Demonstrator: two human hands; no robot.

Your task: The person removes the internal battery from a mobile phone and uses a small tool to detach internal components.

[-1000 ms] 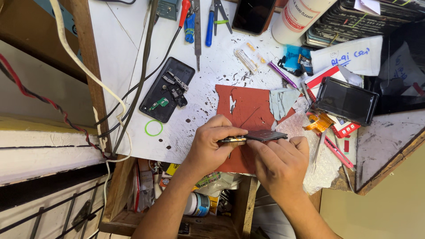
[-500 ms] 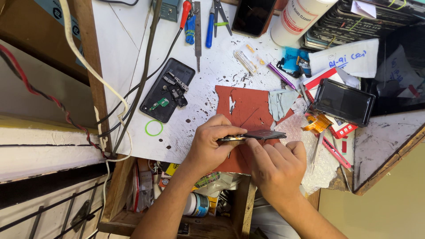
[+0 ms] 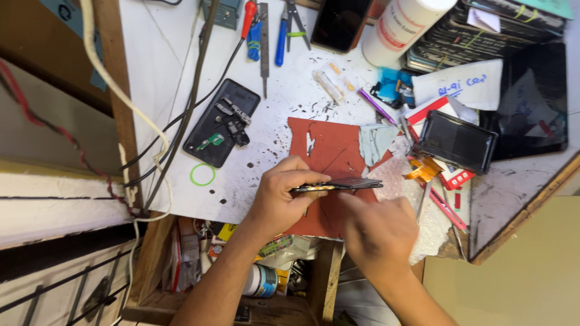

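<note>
My left hand (image 3: 283, 196) grips a thin dark phone (image 3: 341, 184) by its left end and holds it edge-on above a red mat (image 3: 329, 148). Just below the phone's right half is my right hand (image 3: 377, 232), blurred, its fingers curled near the underside; whether it touches the phone I cannot tell. An opened phone back (image 3: 221, 122) with exposed parts lies on the white table (image 3: 169, 78) to the left of the mat.
Screwdrivers and pliers (image 3: 266, 30) lie at the back. A white bottle (image 3: 403, 24), a black phone (image 3: 342, 24), a dark screen (image 3: 458, 142) and paper scraps crowd the right. Cables (image 3: 151, 157) run along the left edge. A green ring (image 3: 202, 174) lies near the front.
My right hand has dropped from the phone's right end to below it. My left hand keeps the phone in place, now more level.
</note>
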